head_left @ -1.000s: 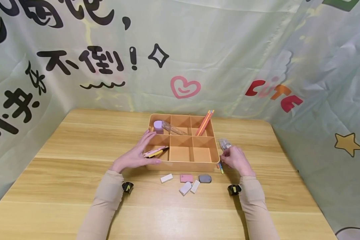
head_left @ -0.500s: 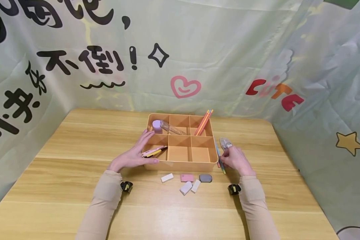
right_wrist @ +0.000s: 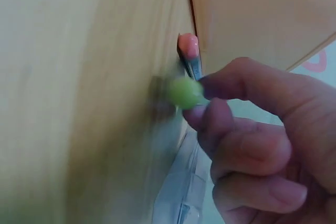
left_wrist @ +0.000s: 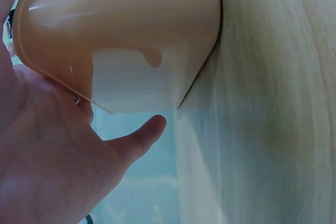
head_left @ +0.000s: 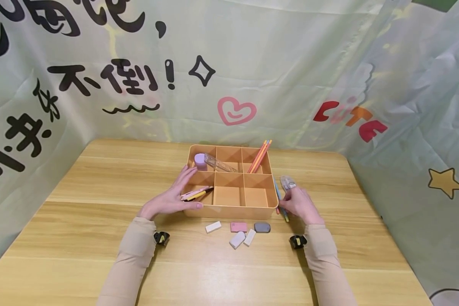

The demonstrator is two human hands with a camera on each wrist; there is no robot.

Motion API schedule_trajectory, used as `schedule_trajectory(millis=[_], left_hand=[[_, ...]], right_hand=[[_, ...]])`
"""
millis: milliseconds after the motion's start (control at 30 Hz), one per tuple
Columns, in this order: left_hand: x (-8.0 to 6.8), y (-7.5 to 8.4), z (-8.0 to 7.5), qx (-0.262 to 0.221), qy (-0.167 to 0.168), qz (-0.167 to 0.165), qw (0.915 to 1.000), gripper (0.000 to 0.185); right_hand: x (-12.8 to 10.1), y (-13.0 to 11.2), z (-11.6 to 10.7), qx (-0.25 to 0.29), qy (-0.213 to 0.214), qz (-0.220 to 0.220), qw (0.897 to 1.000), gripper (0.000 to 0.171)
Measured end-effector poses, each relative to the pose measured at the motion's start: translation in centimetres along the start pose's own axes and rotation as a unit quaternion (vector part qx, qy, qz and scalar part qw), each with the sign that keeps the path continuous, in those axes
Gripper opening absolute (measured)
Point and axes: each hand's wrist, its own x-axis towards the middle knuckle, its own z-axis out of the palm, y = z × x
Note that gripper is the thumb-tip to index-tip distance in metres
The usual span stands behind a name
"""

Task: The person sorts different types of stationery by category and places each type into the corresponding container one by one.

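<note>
Left hand [head_left: 171, 199]: spread wide, grasping nothing, at 8 o'clock of peach plastic six-compartment box [head_left: 229, 211], probably steadying.
Right hand [head_left: 301, 206]: pinching slim green-ended pen [right_wrist: 185, 93], box's 4 o'clock, near tip, presumably for control.
Slender red-orange pencils [head_left: 258, 158]: tilted, 1 o'clock compartment, seemingly overlong.

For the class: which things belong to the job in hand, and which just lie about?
Likely in the job:
Left hand, at compartment tray
Right hand, pinching green-ended writing tool

Apparently lying about:
Pink eraser
Grey eraser
Three white erasers
Clear plastic item
</note>
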Motion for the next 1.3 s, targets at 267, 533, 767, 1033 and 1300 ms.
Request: schedule_trajectory(millis=[267, 533, 767, 1033, 1300], left_hand=[[0.0, 0.1, 0.0, -0.003, -0.002, -0.007, 1.0000, 0.114], [-0.1, 0.0, 0.1, 0.002, 0.000, -0.010, 0.9999, 0.114], [-0.2, -0.1, 0.1, 0.000, 0.002, -0.006, 1.0000, 0.113], [-0.2, 0.1, 0.1, -0.003, -0.003, -0.009, 1.0000, 0.112], [-0.1, 0.2, 0.1, -0.007, -0.004, -0.011, 0.9999, 0.112]], right_hand=[[0.0, 0.0, -0.5, 0.030, 0.025, 0.018, 0.999, 0.016], [0.0, 0.2, -1.0, 0.098, 0.025, 0.052, 0.993, 0.020], [0.3, 0.3, -1.2, 0.093, 0.046, 0.057, 0.993, 0.022], [0.2, 0.4, -1.3, 0.178, 0.045, 0.057, 0.981, 0.027], [0.0, 0.3, -1.6, 0.270, 0.080, 0.055, 0.958, 0.032]])
